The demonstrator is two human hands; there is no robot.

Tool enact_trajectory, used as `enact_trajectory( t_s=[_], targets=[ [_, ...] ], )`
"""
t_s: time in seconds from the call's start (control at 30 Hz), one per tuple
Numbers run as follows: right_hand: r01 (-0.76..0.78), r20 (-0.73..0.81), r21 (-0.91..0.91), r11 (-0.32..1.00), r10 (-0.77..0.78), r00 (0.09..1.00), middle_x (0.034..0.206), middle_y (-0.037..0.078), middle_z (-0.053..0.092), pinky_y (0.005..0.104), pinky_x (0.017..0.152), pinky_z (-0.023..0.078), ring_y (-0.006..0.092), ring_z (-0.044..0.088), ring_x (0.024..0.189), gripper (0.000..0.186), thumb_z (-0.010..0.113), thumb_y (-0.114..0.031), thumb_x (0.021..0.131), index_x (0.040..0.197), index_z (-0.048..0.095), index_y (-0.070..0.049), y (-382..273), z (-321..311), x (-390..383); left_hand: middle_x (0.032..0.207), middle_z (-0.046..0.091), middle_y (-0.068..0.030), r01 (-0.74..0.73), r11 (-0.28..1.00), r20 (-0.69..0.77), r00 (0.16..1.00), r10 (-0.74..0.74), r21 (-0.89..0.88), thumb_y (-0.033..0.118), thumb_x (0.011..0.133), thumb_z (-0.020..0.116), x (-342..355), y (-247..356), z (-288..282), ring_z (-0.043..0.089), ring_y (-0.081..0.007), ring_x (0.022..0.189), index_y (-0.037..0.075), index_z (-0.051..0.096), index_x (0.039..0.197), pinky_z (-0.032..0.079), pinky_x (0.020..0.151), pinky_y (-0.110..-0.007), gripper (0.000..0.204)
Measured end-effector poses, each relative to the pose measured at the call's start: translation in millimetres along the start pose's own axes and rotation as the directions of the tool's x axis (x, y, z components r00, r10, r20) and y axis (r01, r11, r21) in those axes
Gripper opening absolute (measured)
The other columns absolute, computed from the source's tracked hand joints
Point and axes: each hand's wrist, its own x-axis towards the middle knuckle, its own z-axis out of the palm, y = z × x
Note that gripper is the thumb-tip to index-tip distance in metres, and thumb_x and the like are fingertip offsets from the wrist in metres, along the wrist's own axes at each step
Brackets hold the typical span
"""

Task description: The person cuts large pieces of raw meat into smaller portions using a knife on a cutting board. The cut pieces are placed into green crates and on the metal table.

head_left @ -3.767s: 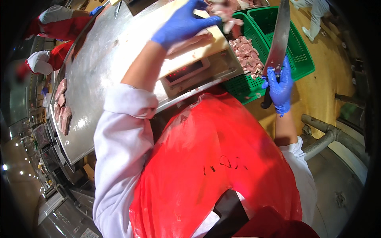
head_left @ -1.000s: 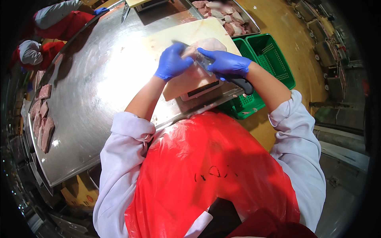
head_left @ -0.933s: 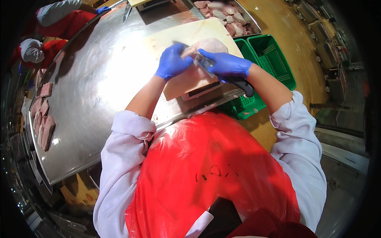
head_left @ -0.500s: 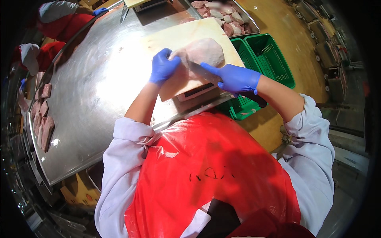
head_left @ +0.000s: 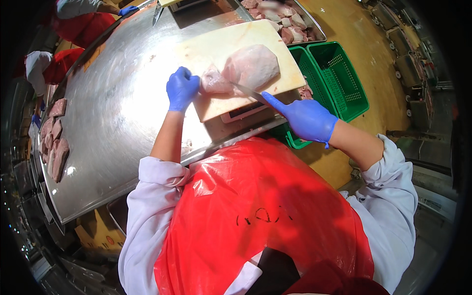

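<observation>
In the head view, pale meat (head_left: 253,66) lay on the cutting board (head_left: 196,46), its left end apparently pinched by the curled left hand (head_left: 183,89), likely for steadiness. Off the board's near right corner, the right hand (head_left: 309,119) gripped a knife (head_left: 248,92), forefinger extended, probably for control; green baskets (head_left: 345,73) stood right of the board, seemingly within reach.

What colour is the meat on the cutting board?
The meat is pale pink to whitish, seen best in the head view.
</observation>
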Motion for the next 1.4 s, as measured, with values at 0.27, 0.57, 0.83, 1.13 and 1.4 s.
enact_trajectory(
  t_s=[0.27,0.57,0.83,1.13,1.4],
  targets=[
    [0.228,-0.579,0.402,0.887,0.053,0.813,0.064,0.024,0.061,0.056,0.06,0.048,0.0449,0.061,0.06,0.08,0.053,-0.008,0.092,0.162,0.016,-0.018,9,53,38,0.112,0.059,-0.0159,-0.718,0.666,-0.064,0.668,0.741,0.202,0.021,0.064,0.079,-66,39,25,0.056,-0.0348,0.106,0.013,0.068,0.105,0.045,0.089,-0.045,0.043],
    [0.118,-0.516,0.211,0.97,0.008,0.856,0.069,0.023,0.064,0.0515,0.058,0.054,0.0398,0.064,0.06,0.086,0.056,-0.006,0.087,0.163,0.017,-0.019,0,70,88,0.103,0.057,-0.0123,-0.652,0.696,-0.097,0.706,0.702,0.301,0.021,0.069,0.081,-57,15,35,0.054,-0.0339,0.095,0.014,0.067,0.097,0.045,0.081,-0.047,0.032],
    [-0.066,-0.288,-0.017,0.998,0.059,0.956,0.074,0.019,0.064,0.0471,0.051,0.054,0.0358,0.065,0.057,0.092,0.057,-0.003,0.084,0.164,0.013,-0.017,-1,83,8,0.086,0.055,-0.0153,-0.665,0.693,-0.195,0.668,0.718,0.279,0.013,0.067,0.074,-53,15,25,0.055,-0.0358,0.08,0.009,0.061,0.082,0.046,0.069,-0.048,0.021],
    [0.076,-0.541,0.222,0.972,0.058,0.839,0.075,0.019,0.064,0.0516,0.054,0.052,0.0375,0.064,0.058,0.089,0.056,-0.006,0.087,0.164,0.013,-0.02,-5,102,6,0.1,0.061,-0.019,-0.698,0.706,-0.202,0.679,0.706,0.118,0.011,0.066,0.073,-26,-11,9,0.059,-0.04,0.087,0.008,0.065,0.089,0.05,0.075,-0.047,0.024],
    [-0.124,-0.497,0.324,0.938,0.28,0.821,0.086,0.023,0.071,0.0522,0.071,0.057,0.0401,0.071,0.077,0.077,0.052,-0.007,0.09,0.16,0.019,-0.004,-71,24,140,0.104,0.059,-0.018,-0.741,0.665,-0.132,0.652,0.746,0.095,0.015,0.067,0.076,-15,-19,12,0.057,-0.0377,0.093,0.009,0.068,0.094,0.047,0.081,-0.048,0.029]
  ],
)
